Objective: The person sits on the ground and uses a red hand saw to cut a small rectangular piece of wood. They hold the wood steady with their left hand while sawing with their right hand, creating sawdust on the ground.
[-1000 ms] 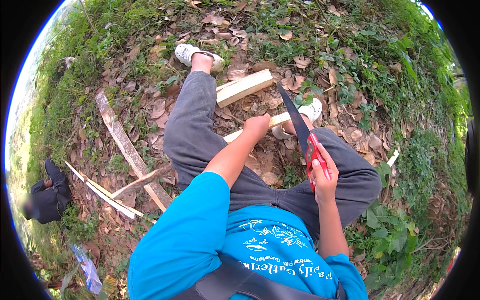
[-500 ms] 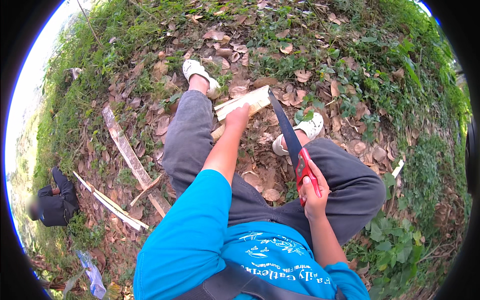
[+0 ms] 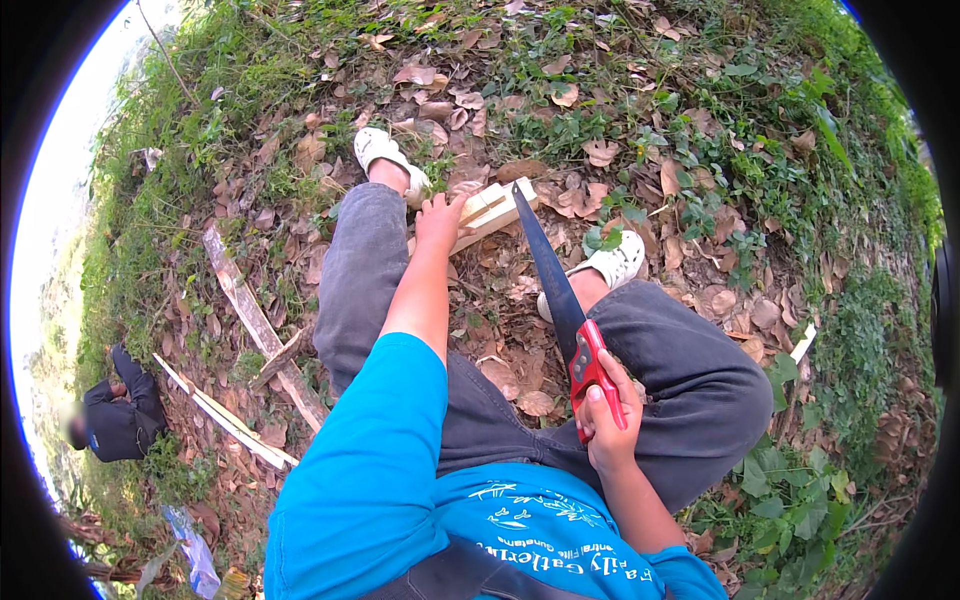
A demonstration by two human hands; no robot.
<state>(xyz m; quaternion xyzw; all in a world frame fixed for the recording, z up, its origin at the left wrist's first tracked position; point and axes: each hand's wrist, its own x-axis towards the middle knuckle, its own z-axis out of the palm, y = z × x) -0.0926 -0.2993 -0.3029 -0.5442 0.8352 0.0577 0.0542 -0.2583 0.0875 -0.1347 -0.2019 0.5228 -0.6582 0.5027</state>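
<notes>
I sit on leaf-covered ground with my knees bent. My left hand (image 3: 440, 220) reaches forward between my legs and holds a pale wooden block (image 3: 490, 212) lying on the ground near my left foot. My right hand (image 3: 605, 415) grips the red handle of a hand saw (image 3: 550, 285). The dark blade runs forward from my lap, and its tip rests on the right end of the block.
A long weathered plank (image 3: 262, 330) and thin split sticks (image 3: 225, 420) lie to my left. A dark bag (image 3: 118, 420) sits at the far left. White shoes (image 3: 385, 155) are on both feet. Green weeds (image 3: 790, 500) grow to the right and ahead.
My left hand has stretched farther forward onto the block. The saw has swung forward, so its tip now meets the block's end.
</notes>
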